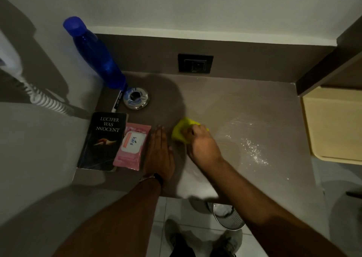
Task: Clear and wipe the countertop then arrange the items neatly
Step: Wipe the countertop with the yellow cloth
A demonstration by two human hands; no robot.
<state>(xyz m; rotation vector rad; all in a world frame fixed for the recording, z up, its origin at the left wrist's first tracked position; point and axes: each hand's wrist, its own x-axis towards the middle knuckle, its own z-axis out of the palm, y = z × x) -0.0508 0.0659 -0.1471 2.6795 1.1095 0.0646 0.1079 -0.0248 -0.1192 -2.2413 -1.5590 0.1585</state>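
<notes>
My right hand (201, 143) presses a yellow cloth (181, 130) onto the grey-brown countertop (244, 104), near its middle. My left hand (159, 153) lies flat and open on the counter, just left of the cloth and touching the right edge of a pink wipes pack (131, 146). A black book (102, 141) lies left of the pack. Behind them sit a metal ashtray (136, 98), a black marker (118, 101) and a tall blue bottle (94, 53) in the back left corner. White powder (253, 148) is scattered to the right of the cloth.
A black wall socket (195, 63) is set in the backsplash. A pale wooden cabinet (333, 123) borders the counter on the right. A metal waste bin (228, 215) stands on the tiled floor below the front edge. A white coiled cord (46, 100) hangs on the left wall.
</notes>
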